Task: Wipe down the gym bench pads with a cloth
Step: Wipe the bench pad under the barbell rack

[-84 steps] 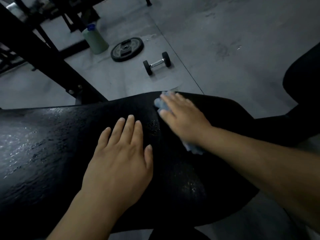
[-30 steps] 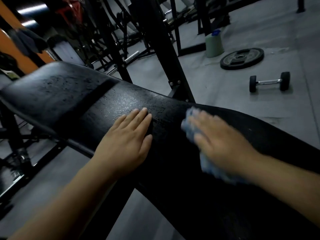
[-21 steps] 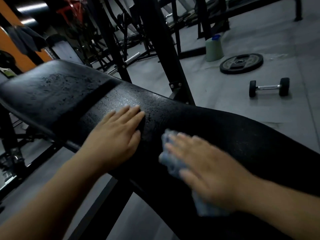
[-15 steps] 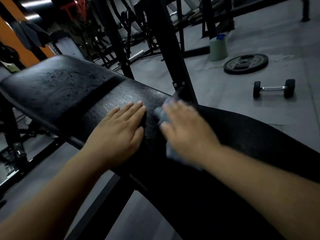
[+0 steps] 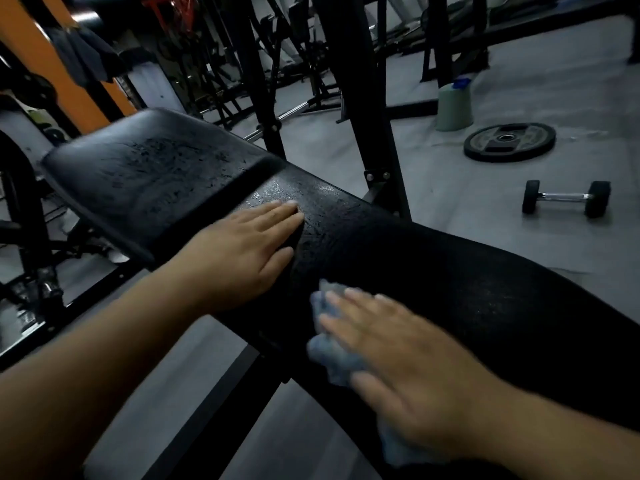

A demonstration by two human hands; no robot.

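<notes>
The black bench pad (image 5: 450, 271) glistens wet where it meets the raised second pad (image 5: 145, 174), above a grey floor (image 5: 467, 216) in a dim gym; the left hand (image 5: 242, 251) lies flat there, fingers straight and together. The right hand (image 5: 408, 368), blurred, presses a blue cloth (image 5: 329, 355) on the pad's near edge, fingers seemingly slightly spread. Beyond stand a black rack upright (image 5: 367, 98), a pale jug (image 5: 453, 107), a weight plate (image 5: 509, 142) and a dumbbell (image 5: 566, 199); an orange column (image 5: 52, 64) rises far left.

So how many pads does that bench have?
2: a wide pad at upper left, and a long pad running right, under the cloth. Others may be out of view.
</notes>
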